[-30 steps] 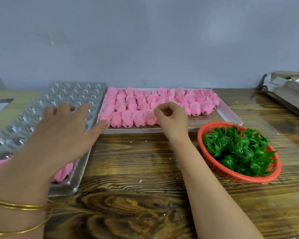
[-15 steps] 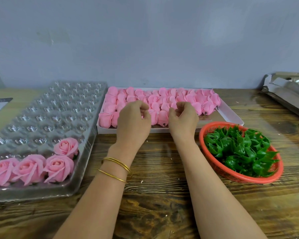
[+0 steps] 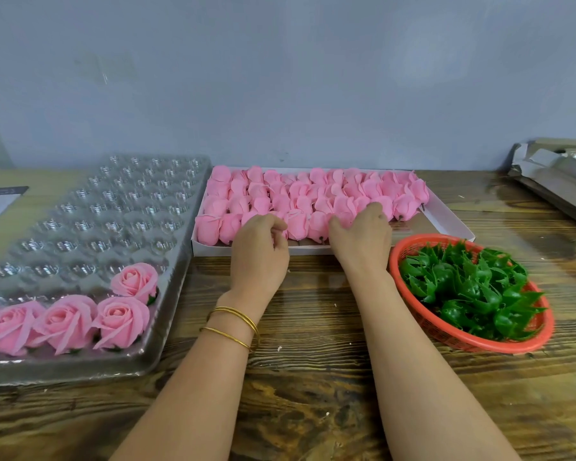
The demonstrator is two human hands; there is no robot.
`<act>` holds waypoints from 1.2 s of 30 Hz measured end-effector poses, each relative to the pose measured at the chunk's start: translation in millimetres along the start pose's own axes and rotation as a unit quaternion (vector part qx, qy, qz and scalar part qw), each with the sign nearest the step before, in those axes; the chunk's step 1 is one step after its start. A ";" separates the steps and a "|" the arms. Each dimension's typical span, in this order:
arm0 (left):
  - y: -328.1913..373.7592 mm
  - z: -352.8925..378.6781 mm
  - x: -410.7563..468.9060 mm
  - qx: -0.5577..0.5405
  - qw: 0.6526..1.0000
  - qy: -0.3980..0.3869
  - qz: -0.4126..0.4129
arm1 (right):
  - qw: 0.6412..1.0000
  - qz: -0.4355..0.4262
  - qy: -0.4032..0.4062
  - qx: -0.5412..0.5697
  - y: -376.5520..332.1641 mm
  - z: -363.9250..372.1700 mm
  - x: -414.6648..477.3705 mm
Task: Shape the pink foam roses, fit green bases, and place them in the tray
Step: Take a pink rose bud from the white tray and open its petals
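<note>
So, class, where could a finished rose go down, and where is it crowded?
Free: the clear tray's empty cups behind its finished roses, and the wood between the arms. Crowded: the white box of buds and the basket.

Pink roses (image 3: 313, 201), green bases (image 3: 463, 287), orange-red basket (image 3: 479, 346) — 2 gold bangles (image 3: 236, 322), brown wood-grained table (image 3: 313, 394).

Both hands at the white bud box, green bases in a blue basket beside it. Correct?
No. Head view shows the basket is red, not blue. The left hand and right hand are at the white box; green bases lie in the basket.
</note>
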State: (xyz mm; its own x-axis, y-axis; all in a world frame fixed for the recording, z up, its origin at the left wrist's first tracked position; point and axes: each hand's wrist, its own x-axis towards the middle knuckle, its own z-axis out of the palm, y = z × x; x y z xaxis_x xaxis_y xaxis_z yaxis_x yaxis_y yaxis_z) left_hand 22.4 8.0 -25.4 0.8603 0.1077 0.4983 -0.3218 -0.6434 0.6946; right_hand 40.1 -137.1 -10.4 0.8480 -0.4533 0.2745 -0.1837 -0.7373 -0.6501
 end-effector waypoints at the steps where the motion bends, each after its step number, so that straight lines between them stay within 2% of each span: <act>1: -0.8 0.6 0.0 -0.002 1.000 0.000 -0.001 | 1.000 0.004 -0.004 -0.005 -0.1 0.0 0.3; 8: -5.5 1.8 -0.5 0.001 1.000 -0.001 -0.008 | 0.998 0.003 -0.030 -0.050 3.9 3.5 3.9; 24: -5.8 3.0 -2.3 -0.002 1.000 -0.015 -0.016 | 0.994 -0.005 -0.034 -0.105 2.1 9.2 2.5; 36: -3.6 2.0 -2.2 -0.013 1.000 -0.016 -0.001 | 0.998 -0.003 -0.027 -0.057 3.8 9.6 2.5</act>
State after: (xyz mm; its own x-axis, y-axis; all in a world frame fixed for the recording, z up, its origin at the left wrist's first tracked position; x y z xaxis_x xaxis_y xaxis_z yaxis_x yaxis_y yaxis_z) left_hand 22.4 8.5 -30.1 0.8726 0.0841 0.4812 -0.3305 -0.6238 0.7083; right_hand 46.3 -136.2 -18.9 0.8746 -0.4226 0.2378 -0.2304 -0.7937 -0.5630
